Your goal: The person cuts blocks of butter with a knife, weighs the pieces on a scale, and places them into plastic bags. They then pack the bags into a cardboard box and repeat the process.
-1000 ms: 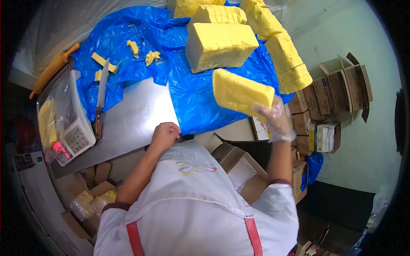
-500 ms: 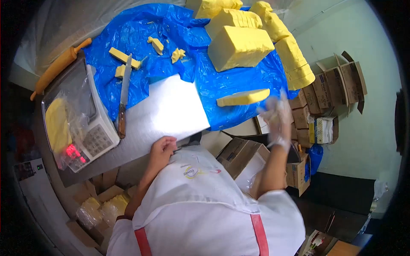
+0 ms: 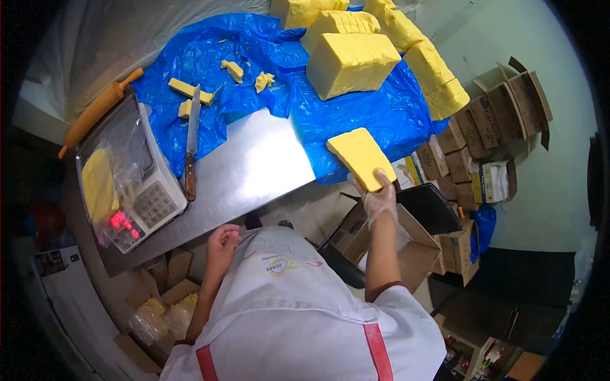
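Observation:
A flat yellow slab of butter [image 3: 361, 159] is in my right hand [image 3: 379, 197], which wears a clear plastic glove and grips the slab's near end. The slab is tilted up off the blue plastic sheet [image 3: 311, 136]. My left hand [image 3: 223, 243] is bare, its fingers curled in at the table's near edge beside my apron, with nothing seen in them. A large butter block [image 3: 349, 66] stands beyond the slab. To the left, a knife [image 3: 192, 143] with a wooden handle lies across the sheet and the metal table [image 3: 264, 159], touching small butter pieces [image 3: 190, 92].
At the left stand a scale [image 3: 152, 206] with a plastic-wrapped yellow piece on it and a rolling pin [image 3: 101, 114]. More cut butter blocks [image 3: 438, 79] line the far right. Cardboard boxes [image 3: 492, 120] are stacked at right; an open carton [image 3: 413, 251] sits below my right arm.
My right hand, blurred and empty beside the slab before, now grips it. The slab has turned and lifted toward me. My left hand has shifted slightly left and down.

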`<state>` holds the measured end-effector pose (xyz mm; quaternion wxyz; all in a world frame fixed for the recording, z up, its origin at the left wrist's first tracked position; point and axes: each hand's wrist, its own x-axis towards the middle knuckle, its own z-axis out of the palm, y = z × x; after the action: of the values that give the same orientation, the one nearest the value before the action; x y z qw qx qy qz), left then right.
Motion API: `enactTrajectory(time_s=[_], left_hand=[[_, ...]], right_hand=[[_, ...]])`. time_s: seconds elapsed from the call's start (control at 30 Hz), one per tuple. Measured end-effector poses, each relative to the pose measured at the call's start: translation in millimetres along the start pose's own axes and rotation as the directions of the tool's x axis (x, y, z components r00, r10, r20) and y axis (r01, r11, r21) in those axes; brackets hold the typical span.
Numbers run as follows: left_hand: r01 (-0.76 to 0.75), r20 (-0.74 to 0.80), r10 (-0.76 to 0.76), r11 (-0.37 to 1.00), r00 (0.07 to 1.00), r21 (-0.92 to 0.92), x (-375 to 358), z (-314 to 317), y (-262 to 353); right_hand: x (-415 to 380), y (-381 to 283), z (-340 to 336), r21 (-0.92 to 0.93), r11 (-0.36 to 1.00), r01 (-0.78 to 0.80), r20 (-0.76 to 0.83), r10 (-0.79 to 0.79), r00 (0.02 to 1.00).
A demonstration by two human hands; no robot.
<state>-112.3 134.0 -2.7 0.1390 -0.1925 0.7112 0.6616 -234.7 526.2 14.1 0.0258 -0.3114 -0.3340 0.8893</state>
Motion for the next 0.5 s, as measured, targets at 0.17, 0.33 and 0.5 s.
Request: enactTrajectory(time_s=[0.17, 0.33, 0.5], left_hand=[[-0.090, -0.192, 0.118, 0.985, 0.974, 0.150, -46.4, -30.2, 8.3], [-0.351, -0.580, 0.478, 0.878, 0.660, 0.325, -73.1, -95.8, 22.3], [-0.080, -0.283, 0.911, 0.320, 0.301, 0.944, -75.4, -152.9, 93.3]], right_hand=[[-33.2, 40.3, -14.4, 0.016, 0.969, 0.245, 0.151, -0.245, 0.958], [-70.1, 55.5, -50.8, 0.118, 0.920, 0.374, 0.120, -0.387, 0.914], [-92.0, 64.1, 12.4, -0.027, 0.965, 0.260, 0.269, -0.244, 0.932]])
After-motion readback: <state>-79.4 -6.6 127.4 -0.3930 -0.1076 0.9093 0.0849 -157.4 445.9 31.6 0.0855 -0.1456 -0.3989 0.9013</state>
